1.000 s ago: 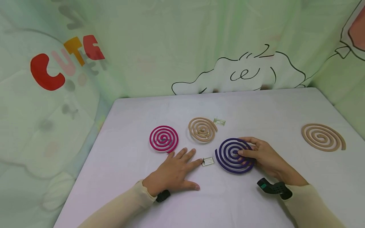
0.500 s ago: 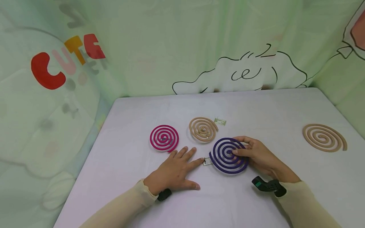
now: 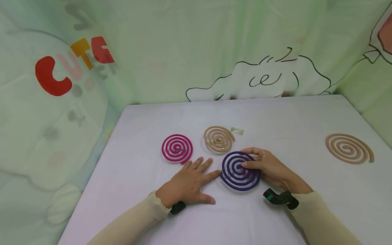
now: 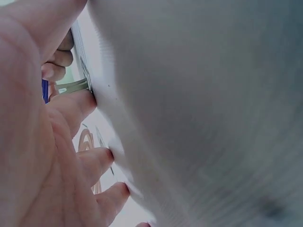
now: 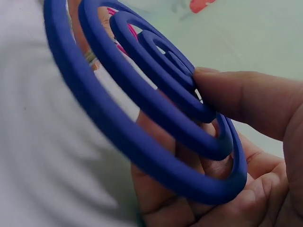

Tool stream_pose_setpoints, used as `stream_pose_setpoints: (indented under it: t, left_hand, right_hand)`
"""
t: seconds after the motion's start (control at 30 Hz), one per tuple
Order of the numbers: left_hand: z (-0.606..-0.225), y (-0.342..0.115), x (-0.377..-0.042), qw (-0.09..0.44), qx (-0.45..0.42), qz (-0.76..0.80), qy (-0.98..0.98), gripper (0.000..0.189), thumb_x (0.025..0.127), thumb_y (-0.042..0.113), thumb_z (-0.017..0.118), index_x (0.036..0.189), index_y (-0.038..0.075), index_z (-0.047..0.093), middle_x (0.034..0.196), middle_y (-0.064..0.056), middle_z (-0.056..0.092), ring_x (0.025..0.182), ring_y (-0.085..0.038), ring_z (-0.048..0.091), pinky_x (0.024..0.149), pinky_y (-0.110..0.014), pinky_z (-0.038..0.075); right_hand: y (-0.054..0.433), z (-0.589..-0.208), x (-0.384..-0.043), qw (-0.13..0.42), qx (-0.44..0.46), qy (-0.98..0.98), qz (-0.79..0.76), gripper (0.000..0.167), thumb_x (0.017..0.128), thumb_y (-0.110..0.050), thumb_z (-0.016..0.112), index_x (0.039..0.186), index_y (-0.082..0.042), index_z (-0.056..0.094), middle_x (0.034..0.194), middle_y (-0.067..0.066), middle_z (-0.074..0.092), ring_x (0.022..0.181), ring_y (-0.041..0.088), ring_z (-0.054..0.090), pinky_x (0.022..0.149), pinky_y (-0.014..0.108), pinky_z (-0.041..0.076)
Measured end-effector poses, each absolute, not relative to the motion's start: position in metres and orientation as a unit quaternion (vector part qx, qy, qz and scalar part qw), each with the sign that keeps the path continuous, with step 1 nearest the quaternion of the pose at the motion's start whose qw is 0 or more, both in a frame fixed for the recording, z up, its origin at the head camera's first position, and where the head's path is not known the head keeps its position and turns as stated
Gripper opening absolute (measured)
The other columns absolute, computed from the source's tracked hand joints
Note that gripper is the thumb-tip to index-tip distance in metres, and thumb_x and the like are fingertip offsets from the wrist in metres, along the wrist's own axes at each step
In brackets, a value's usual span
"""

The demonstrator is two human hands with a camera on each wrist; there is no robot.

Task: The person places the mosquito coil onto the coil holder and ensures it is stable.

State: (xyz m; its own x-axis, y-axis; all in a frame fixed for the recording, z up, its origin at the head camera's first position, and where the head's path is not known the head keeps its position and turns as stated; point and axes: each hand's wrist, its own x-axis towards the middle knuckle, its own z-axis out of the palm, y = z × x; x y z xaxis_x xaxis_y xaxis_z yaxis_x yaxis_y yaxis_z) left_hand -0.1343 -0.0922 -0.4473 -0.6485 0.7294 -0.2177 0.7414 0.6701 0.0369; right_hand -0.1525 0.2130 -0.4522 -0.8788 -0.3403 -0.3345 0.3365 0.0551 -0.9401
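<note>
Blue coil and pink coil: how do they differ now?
The right hand holds the blue coil; no hand holds the pink coil. The blue coil's outer end is on its left, the pink coil's on its near side. The blue coil is nearer the person than the pink coil. Both are spirals.

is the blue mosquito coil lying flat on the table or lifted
Lifted, at least where gripped: the right hand pinches the blue mosquito coil, thumb above, fingers beneath. Far edge: cannot tell.
</note>
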Motion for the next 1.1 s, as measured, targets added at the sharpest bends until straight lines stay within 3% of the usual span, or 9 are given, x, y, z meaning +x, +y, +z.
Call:
stream_pose_setpoints:
  t: [0.3,0.6,1.1]
  left_hand:
    - [-0.447,-0.09,-0.137,0.118,0.409,-0.014,0.905,0.091,0.087,0.08,0.06,0.164,0.037,0.034,0.174,-0.007,0.018,0.159,-0.036,0.019,0.123,-0.059,0.026]
    - [-0.446,-0.087,-0.138,0.118,0.411,-0.001,0.904,0.093,0.086,0.078,0.063,0.164,0.037,0.034,0.174,-0.008,0.02,0.159,-0.036,0.02,0.122,-0.061,0.027]
    - [-0.448,-0.088,-0.137,0.116,0.406,0.023,0.906,0.091,0.084,0.075,0.068,0.161,0.036,0.04,0.173,-0.009,0.024,0.158,-0.037,0.021,0.122,-0.063,0.026]
  right_hand:
    - [0.202,-0.452,-0.158,0.248,-0.017,0.698,-0.672,0.057,0.094,-0.008,0.075,0.141,0.008,0.048,0.108,0.007,0.076,0.092,0.015,0.073,0.081,0.03,0.061]
    - [0.196,-0.455,-0.161,0.255,-0.023,0.681,-0.686,0.056,0.093,-0.003,0.075,0.141,0.007,0.047,0.097,0.008,0.077,0.084,0.015,0.075,0.076,0.029,0.062]
    - [0.191,-0.459,-0.162,0.252,-0.032,0.676,-0.692,0.056,0.093,-0.003,0.075,0.14,0.007,0.047,0.094,0.007,0.077,0.079,0.013,0.074,0.072,0.026,0.061]
